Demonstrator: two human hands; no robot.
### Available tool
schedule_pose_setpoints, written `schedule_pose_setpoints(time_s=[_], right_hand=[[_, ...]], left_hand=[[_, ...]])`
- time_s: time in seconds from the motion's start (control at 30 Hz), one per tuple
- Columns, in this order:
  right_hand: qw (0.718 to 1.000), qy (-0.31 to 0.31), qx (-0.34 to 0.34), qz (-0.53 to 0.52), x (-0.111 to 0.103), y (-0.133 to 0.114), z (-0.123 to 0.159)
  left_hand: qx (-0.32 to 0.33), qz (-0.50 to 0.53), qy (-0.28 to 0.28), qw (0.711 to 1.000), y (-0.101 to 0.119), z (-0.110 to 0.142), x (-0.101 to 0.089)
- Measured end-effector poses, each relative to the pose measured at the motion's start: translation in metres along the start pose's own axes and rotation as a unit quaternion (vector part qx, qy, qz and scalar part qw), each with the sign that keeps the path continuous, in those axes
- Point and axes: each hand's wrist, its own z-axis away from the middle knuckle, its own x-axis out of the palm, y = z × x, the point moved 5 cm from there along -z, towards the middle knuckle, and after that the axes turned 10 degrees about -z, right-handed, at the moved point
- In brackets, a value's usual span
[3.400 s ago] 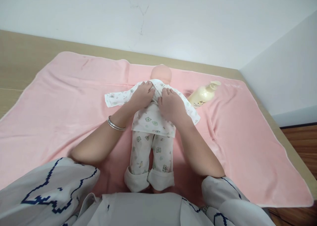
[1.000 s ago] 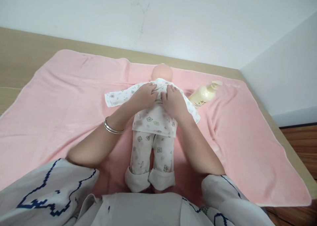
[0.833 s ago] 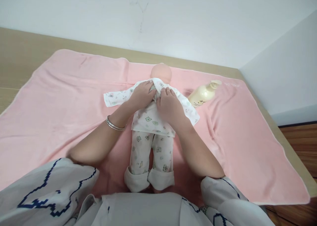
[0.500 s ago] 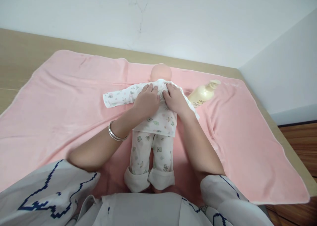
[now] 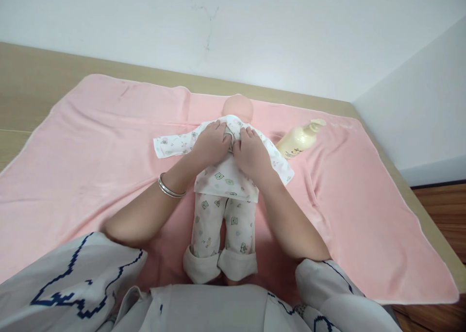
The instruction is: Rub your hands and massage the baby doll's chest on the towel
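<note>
A baby doll (image 5: 238,107) lies with its head away from me, in a white baby shirt (image 5: 227,181) with small animal prints and matching trousers (image 5: 235,225) with turned-up cuffs. My left hand (image 5: 213,142) is on the left side of the shirt's chest, its fingers closed on the fabric near the neck. On the right side of the chest, my right hand (image 5: 252,152) pinches the shirt too. Between the two hands the cloth is bunched and lifted in a fold. The fingertips are partly hidden in the fabric. Both sleeves spread out to the sides.
A pale yellow pump bottle (image 5: 300,139) lies tilted beside the right sleeve. Under everything is a pink blanket (image 5: 109,128) with some creases, spread over a wooden table (image 5: 43,74). A white wall (image 5: 145,26) stands along the back.
Both hands have shifted slightly on the shirt's chest, and the fold between them now stands more open. The right sleeve has moved a little outward.
</note>
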Motion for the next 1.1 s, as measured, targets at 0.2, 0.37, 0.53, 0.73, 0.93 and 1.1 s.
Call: schedule_pose_setpoints(time_s=[0.2,0.37,0.53,0.73,0.93,1.1], right_hand=[[0.999,0.024,-0.017,-0.029,-0.003,0.026,-0.026],[1.000,-0.004,0.016,0.010,0.004,0.019,-0.017],[1.000,0.004,-0.007,-0.017,0.008,-0.004,0.007],[0.999,-0.024,0.005,-0.025,0.006,0.002,-0.004],[0.998,-0.012,0.025,-0.063,-0.005,0.019,-0.020],[0.989,0.072,-0.038,-0.126,-0.020,0.006,-0.007]], left_hand=[[0.001,-0.016,-0.053,0.998,0.020,0.014,-0.012],[-0.005,0.015,-0.053,0.998,0.005,0.002,-0.010],[-0.032,0.027,0.015,0.999,-0.007,-0.004,0.012],[-0.082,0.018,0.057,0.995,-0.003,0.002,0.022],[-0.071,0.059,0.009,0.996,0.003,0.003,0.000],[-0.082,0.137,-0.020,0.987,0.009,0.006,-0.029]])
